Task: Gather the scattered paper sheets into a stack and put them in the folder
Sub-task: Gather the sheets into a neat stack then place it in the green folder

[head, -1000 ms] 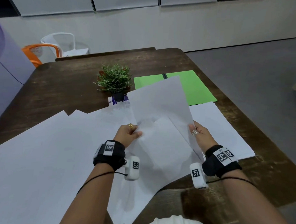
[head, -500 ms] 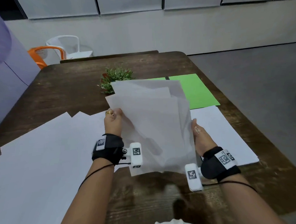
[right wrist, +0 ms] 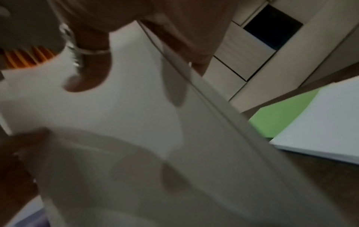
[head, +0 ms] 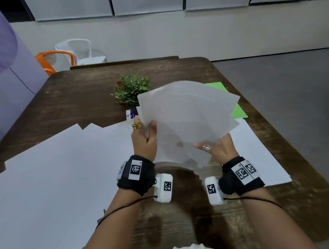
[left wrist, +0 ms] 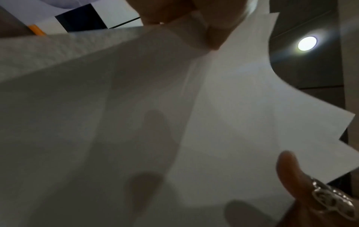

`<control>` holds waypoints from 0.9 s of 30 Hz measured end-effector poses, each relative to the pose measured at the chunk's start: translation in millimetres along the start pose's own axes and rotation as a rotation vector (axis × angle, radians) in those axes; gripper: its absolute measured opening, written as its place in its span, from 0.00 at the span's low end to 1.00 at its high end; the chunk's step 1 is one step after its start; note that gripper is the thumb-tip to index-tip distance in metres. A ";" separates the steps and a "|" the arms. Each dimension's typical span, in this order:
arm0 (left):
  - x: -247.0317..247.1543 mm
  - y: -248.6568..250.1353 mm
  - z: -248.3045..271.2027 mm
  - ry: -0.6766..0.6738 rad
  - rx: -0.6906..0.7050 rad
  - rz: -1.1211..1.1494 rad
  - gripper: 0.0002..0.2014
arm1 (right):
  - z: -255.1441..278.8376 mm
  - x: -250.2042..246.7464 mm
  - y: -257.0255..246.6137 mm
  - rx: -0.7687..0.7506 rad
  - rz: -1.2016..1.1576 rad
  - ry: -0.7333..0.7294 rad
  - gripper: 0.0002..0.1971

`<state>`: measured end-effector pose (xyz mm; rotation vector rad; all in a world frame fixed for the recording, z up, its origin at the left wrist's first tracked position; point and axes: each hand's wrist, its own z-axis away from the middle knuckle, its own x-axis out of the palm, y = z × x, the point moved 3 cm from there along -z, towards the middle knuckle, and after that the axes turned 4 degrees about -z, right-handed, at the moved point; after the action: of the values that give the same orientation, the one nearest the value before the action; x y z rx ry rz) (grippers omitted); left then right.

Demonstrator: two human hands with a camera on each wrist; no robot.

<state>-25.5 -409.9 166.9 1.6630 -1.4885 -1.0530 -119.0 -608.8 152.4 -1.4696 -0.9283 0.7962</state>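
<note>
Several loose sheets (head: 186,121) are up in the air between both hands, fanned and skewed, well off the tabletop (head: 84,93). The left hand (head: 144,139) grips the bundle's left edge, thumb on the near face and fingers behind; the right hand (head: 217,147) pinches the lower right corner, ringed finger laid across the paper.

Here's the worry: the corners don't line up (you can see stepped edges in the left wrist view), so I judge that a sheet from the middle of the fan could slide out if either grip loosens while squaring up. The paper is thin and floppy, curling at the bottom, and tapping it down hard on the wood may buckle or crease it. Another risk: the potted plant (head: 132,91) stands just beyond the raised top edge, and a forward sweep towards the folder could knock it over.

The green folder (head: 238,110) lies flat at the far right of the tabletop, mostly hidden behind the held sheets. Plenty of paper isn't gathered yet: a wide spread of sheets on the left (head: 59,174) and another pile on the right (head: 258,151), its far edge reaching the folder.

The surface is dark, grainy wood with rounded far corners. Beyond it, an orange chair (head: 51,59) and a white chair (head: 79,51) sit against a pale wall, with grey floor off to the right.
</note>
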 end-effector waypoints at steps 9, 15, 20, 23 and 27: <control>-0.2 -6.1 7.0 0.040 0.132 -0.172 0.13 | -9.3 5.9 8.3 0.010 0.016 0.163 0.16; -4.7 1.8 0.1 0.057 0.175 -0.211 0.14 | -14.5 4.7 -3.5 -0.055 -0.006 0.195 0.18; 1.2 -24.6 13.0 0.032 0.042 -0.313 0.14 | -6.0 8.9 9.2 0.022 0.025 0.161 0.20; 5.7 -8.4 12.6 0.069 0.039 -0.223 0.14 | -12.5 12.6 -2.0 -0.035 0.006 0.165 0.20; 5.1 -15.7 19.8 0.001 0.051 -0.172 0.21 | -15.6 4.3 -1.1 -0.055 0.028 0.132 0.24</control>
<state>-35.7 -412.1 143.4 1.8536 -1.4016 -1.1127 -103.4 -612.0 155.1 -1.5664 -0.8366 0.6898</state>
